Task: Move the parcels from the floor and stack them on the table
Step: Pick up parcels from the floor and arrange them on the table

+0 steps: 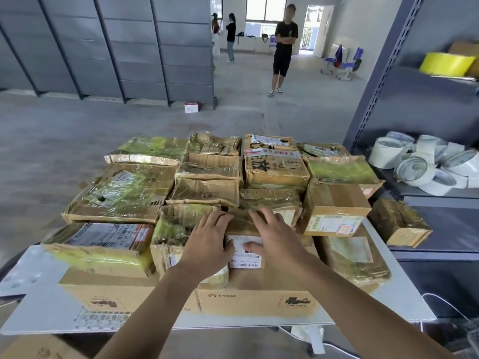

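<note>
Both hands are pressing 1 small labelled parcel (244, 257) onto the PICO box (259, 299), near the surface's (383, 299) front edge.

- Left hand (207, 244) is lying against its left side.
- Right hand (274, 237) is lying on top.
- Fingers spread flat on both.
- Long axis is running away from me.
- Neighbouring parcels (176, 224) are crowding both sides, so I'm judging the only open room is upward.

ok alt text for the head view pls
The left hand and right hand rest on a small labelled parcel on a table piled with taped cardboard parcels. A person stands beyond; shelving at right holds white ducts.
</note>
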The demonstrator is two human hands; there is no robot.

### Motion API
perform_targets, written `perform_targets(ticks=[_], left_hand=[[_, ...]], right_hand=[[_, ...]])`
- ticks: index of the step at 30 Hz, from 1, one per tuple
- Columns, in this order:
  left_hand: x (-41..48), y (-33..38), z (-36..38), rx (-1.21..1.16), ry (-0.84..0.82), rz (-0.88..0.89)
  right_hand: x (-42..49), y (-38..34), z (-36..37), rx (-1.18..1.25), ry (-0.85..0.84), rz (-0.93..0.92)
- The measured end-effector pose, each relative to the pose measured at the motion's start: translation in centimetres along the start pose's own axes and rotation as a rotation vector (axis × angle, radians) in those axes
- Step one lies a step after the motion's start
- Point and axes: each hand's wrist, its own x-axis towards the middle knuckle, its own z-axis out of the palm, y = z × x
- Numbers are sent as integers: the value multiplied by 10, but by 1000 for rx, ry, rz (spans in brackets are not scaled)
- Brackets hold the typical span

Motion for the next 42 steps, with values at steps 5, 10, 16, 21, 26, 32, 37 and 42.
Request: perform_targets(ticks=[5,10,16,21,26,32,37,42], left_hand=[[0,-1,3,40,0,32],[6,1,-1,66,34,75],[13,-2,-3,60,15,150],[16,-7,-7,11,32,210],[12,-14,-14,-45,61,242],[-27,-17,-40,-118,93,162],[-91,-33,-72,-115,138,46],[-192,-60,-90,-78,153,-125]], right_hand=[[-5,4,2,97,-61,-11],[-10,17,-17,254,-106,14],[-14,13,-12,155,-26,44],[-19,-3,-11,97,120,115],[-26,-28,-15,102,238,191],[-43,-66,-22,104,252,146],[-64,-115,-18,225,296,79],[-103,-194,5,342,276,-91]])
